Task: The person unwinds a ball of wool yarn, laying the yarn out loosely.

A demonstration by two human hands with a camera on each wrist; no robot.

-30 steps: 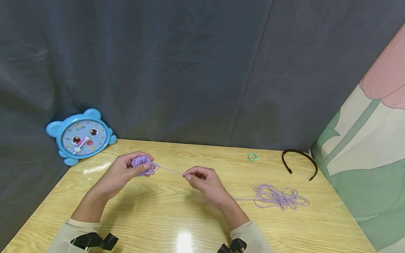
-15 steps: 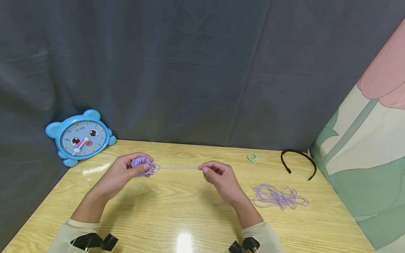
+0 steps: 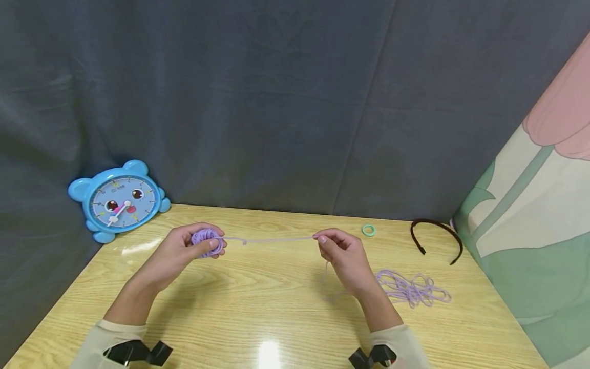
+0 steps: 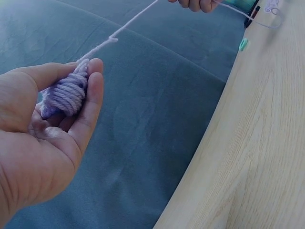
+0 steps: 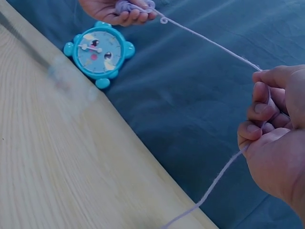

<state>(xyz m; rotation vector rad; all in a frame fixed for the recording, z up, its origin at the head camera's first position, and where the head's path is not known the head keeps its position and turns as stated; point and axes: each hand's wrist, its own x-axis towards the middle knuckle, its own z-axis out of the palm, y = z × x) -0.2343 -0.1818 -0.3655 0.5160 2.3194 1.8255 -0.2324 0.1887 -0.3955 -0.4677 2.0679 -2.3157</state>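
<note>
My left hand point(image 3: 184, 251) holds a small wound ball of purple yarn point(image 4: 66, 95) between thumb and fingers, above the table. From the ball a strand point(image 5: 209, 42) stretches across to my right hand point(image 3: 343, 259), which pinches it between thumb and forefinger. A small curl point(image 5: 164, 20) sticks out of the strand near the ball. In the right wrist view the yarn runs on through the curled fingers point(image 5: 259, 112) and hangs down from the palm. A loose heap of the same yarn point(image 3: 410, 289) lies on the table, partly hidden by my right forearm.
A blue bear-shaped clock point(image 3: 123, 200) leans at the back left of the wooden table point(image 3: 258, 312). At the back right lie a green ring point(image 3: 368, 230) and a dark headband point(image 3: 435, 222). A dark curtain point(image 3: 258, 113) hangs behind the table.
My right hand has moved right, away from the left, drawing out a longer strand. The loop at the ball has shrunk to a small curl. My left hand has stayed in place.
</note>
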